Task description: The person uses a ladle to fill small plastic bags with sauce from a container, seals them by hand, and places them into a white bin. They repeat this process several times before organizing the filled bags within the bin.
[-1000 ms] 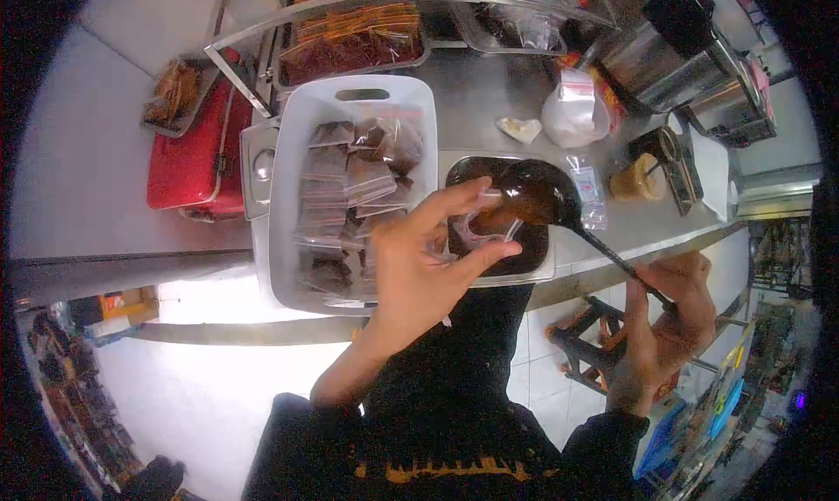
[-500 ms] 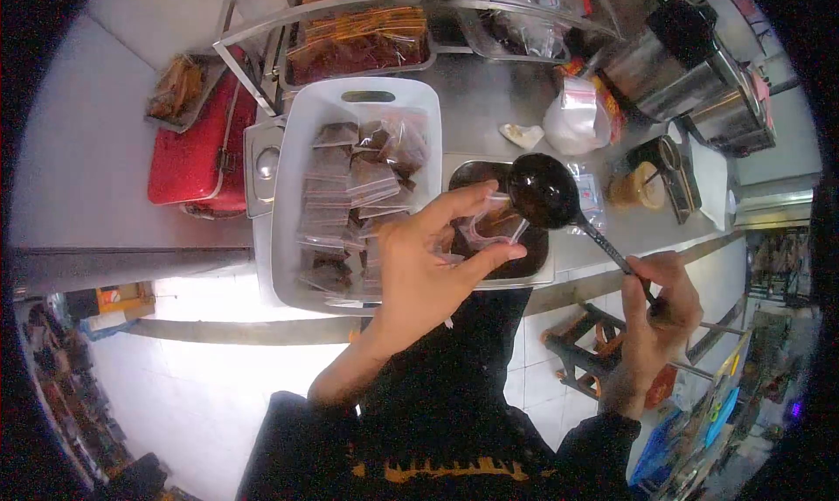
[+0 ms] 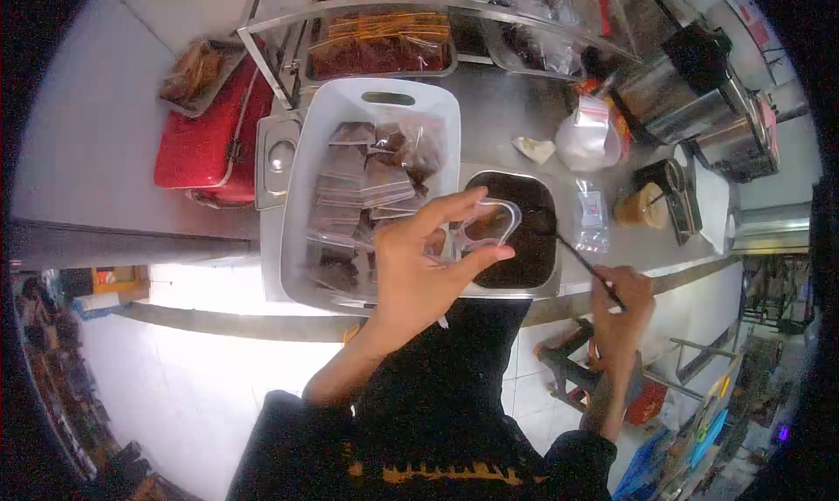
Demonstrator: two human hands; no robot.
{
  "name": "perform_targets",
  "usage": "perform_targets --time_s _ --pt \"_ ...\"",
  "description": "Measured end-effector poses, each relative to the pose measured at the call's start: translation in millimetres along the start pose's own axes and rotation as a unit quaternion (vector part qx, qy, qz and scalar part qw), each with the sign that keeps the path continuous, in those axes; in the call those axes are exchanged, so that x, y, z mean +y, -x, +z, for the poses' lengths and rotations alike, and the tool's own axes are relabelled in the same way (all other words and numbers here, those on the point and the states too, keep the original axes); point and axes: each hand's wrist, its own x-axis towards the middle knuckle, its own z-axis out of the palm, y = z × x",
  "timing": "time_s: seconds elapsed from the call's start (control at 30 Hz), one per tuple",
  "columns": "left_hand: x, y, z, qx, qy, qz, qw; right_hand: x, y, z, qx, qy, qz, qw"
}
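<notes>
My left hand (image 3: 419, 260) holds a small clear plastic bag (image 3: 489, 223) with its mouth spread open between thumb and fingers. Beside it, my right hand (image 3: 625, 295) grips the handle of a black ladle (image 3: 584, 263). The ladle's bowl is down in the dark contents of a metal container (image 3: 552, 278) and hard to make out. To the left stands a white bin (image 3: 295, 212) holding several filled zip bags (image 3: 345, 191) with dark contents.
A red case (image 3: 210, 147) and a metal lid (image 3: 280, 156) lie left of the bin. Behind is a metal rack with trays of packets (image 3: 384, 51). On the right are a plastic cup (image 3: 641, 208), a white bag (image 3: 587, 142) and steel pots (image 3: 725, 107). A stool stands below the counter.
The ladle has gone from beside the bag down into the dark contents, and my right hand has moved left. The bag's mouth now looks wider and rounder. The view has shifted slightly.
</notes>
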Motion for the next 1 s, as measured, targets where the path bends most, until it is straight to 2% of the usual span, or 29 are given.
perform_targets --time_s 0.03,0.07,0.13,0.2,0.23,0.3,0.33,0.37,0.47,0.57,0.67,0.7,0.77,0.8,0.87,1.0 --pt "-1 1 -1 0.005 -0.004 0.004 1.0 -1 -4 5 -0.012 0.105 -0.109 0.988" --pt "-3 1 -1 0.009 -0.008 0.007 1.0 -13 -10 11 0.034 0.12 -0.125 0.984" --pt "-10 3 2 0.021 0.005 0.022 1.0 -44 -21 9 0.069 0.068 -0.163 0.982" --pt "-8 5 4 0.032 0.016 0.039 0.999 -86 -30 -1 -0.035 -0.066 -0.182 0.981" --pt "-3 8 3 0.036 -0.005 0.046 0.998 -98 -37 1 -0.032 -0.069 -0.184 0.98" --pt "2 15 0 0.048 -0.031 0.056 0.997 -116 -53 9 -0.148 -0.058 -0.275 0.948" --pt "3 18 -1 0.051 -0.051 0.062 0.995 -114 -57 13 -0.161 -0.074 -0.326 0.929" --pt "2 22 -4 0.054 -0.071 0.066 0.994 -116 -59 12 -0.162 -0.077 -0.335 0.925" --pt "-1 35 -17 0.066 -0.018 0.056 0.996 -119 -56 6 -0.193 -0.054 -0.337 0.92" --pt "-3 44 -24 0.074 0.057 0.05 0.994 -113 -44 5 -0.15 -0.131 -0.338 0.92" --pt "3 48 -36 -0.004 0.034 0.081 0.996 -108 -31 1 -0.147 -0.196 -0.293 0.924" --pt "8 49 -40 -0.001 0.034 0.077 0.996 -108 -29 1 -0.151 -0.196 -0.293 0.923" --pt "18 50 -47 -0.065 0.032 0.044 0.996 -108 -27 2 -0.125 -0.197 -0.308 0.922" --pt "19 50 -48 -0.06 0.031 0.041 0.997 -113 -28 2 -0.13 -0.198 -0.31 0.921" --pt "19 51 -50 -0.042 0.029 0.069 0.996 -127 -29 4 -0.15 -0.208 -0.254 0.933" --pt "20 56 -51 -0.028 0.035 0.1 0.994 -130 -32 13 -0.17 -0.249 -0.296 0.907"
